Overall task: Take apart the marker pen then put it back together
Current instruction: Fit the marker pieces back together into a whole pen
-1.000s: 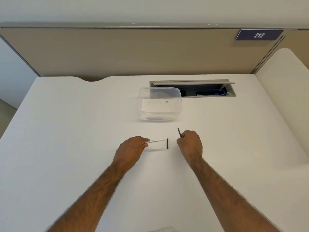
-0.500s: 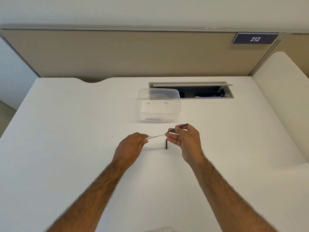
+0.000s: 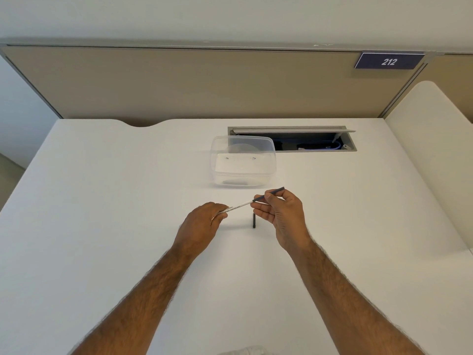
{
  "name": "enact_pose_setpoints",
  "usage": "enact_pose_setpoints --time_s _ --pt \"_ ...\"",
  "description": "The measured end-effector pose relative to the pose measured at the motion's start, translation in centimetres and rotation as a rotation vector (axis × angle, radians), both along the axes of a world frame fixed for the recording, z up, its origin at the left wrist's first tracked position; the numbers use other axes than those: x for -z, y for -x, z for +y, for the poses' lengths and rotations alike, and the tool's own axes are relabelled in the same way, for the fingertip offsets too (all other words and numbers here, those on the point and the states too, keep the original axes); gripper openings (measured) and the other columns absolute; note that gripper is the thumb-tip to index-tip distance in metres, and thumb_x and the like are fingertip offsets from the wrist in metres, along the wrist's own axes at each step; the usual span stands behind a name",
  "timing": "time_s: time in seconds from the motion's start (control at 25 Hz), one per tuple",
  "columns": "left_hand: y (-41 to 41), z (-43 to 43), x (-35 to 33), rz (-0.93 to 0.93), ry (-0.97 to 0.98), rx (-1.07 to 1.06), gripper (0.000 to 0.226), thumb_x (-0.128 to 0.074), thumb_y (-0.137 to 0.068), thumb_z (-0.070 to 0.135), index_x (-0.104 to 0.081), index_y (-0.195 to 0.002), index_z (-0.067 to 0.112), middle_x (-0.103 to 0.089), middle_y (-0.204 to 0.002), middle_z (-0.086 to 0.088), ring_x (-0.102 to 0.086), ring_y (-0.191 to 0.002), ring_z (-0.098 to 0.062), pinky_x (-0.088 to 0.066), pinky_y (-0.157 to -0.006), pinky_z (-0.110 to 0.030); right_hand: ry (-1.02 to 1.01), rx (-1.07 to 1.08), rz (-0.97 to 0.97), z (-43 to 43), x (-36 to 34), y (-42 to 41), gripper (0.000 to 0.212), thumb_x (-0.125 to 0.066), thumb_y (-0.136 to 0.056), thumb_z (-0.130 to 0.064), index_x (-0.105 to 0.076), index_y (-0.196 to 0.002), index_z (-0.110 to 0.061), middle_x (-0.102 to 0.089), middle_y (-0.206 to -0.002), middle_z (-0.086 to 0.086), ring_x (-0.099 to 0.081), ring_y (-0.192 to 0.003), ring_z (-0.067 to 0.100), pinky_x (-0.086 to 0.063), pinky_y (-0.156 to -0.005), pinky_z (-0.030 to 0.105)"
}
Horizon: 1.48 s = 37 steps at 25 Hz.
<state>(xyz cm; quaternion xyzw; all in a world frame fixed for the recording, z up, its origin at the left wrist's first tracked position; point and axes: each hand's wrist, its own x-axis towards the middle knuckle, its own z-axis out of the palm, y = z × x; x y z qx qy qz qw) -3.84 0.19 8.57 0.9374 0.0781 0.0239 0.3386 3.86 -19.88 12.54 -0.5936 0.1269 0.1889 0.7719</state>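
My left hand (image 3: 202,221) pinches the left end of a thin white marker barrel (image 3: 239,205), held just above the table and tilted up to the right. My right hand (image 3: 281,213) grips a slim dark part (image 3: 275,191) between thumb and fingers; its left end meets the barrel's right end. Whether it is seated in the barrel I cannot tell. A second short dark piece (image 3: 254,221) lies on the white table (image 3: 102,213) below the barrel, between my two hands.
A clear plastic container (image 3: 243,161) stands just beyond my hands. Behind it an open cable hatch (image 3: 307,142) is set into the table. A beige partition runs along the back, and a white panel rises at the right edge.
My right hand lifted the dark part from an upright hold and brought it leftward to the barrel's end. The left hand raised the barrel slightly. The other dark piece stayed on the table.
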Motion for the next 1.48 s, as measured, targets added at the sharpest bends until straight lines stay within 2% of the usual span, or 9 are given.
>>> enact_pose_setpoints --time_s 0.32,0.88,1.16,1.32,1.48 --pt "-0.1 -0.3 -0.4 0.015 0.035 -0.010 0.021 -0.055 -0.101 0.034 -0.068 -0.116 0.027 -0.070 -0.111 0.014 -0.062 -0.100 -0.010 -0.053 -0.087 -0.033 -0.013 0.009 -0.014 -0.1 -0.2 0.0 0.005 -0.057 -0.099 -0.008 -0.058 -0.098 -0.002 -0.074 -0.101 0.024 -0.073 -0.094 0.044 -0.059 -0.088 0.051" --pt "0.1 -0.5 -0.8 0.046 0.040 -0.025 0.020 -0.055 -0.101 0.034 -0.068 -0.114 0.027 -0.069 -0.106 0.015 -0.060 -0.094 -0.009 -0.050 -0.078 -0.029 0.011 -0.013 -0.037 0.2 -0.2 0.0 0.007 -0.057 -0.100 -0.010 -0.057 -0.098 -0.003 -0.075 -0.099 0.024 -0.074 -0.092 0.041 -0.059 -0.086 0.048" --pt "0.0 -0.4 -0.7 0.056 0.014 0.003 0.019 -0.053 -0.102 0.035 -0.067 -0.112 0.027 -0.069 -0.104 0.014 -0.061 -0.093 -0.010 -0.053 -0.080 -0.033 0.054 -0.018 -0.053 0.3 0.0 0.0 0.015 -0.057 -0.098 -0.006 -0.056 -0.108 0.004 -0.076 -0.097 0.021 -0.075 -0.089 0.036 -0.058 -0.088 0.050" --pt "0.0 -0.6 -0.9 0.051 0.001 0.003 0.021 -0.053 -0.102 0.032 -0.068 -0.114 0.024 -0.069 -0.106 0.012 -0.061 -0.094 -0.011 -0.049 -0.078 -0.027 0.044 -0.027 -0.063 0.2 0.1 0.0 0.009 -0.058 -0.096 -0.004 -0.056 -0.105 -0.002 -0.076 -0.097 0.021 -0.075 -0.090 0.038 -0.058 -0.089 0.051" --pt "-0.1 -0.6 -1.0 0.046 0.003 0.004 0.020 -0.054 -0.102 0.032 -0.068 -0.113 0.023 -0.070 -0.105 0.011 -0.061 -0.093 -0.012 -0.049 -0.078 -0.028 0.042 -0.028 -0.091 0.1 0.1 0.2 0.012 -0.062 -0.092 0.001 -0.056 -0.102 -0.003 -0.076 -0.097 0.022 -0.075 -0.091 0.038 -0.058 -0.089 0.051"
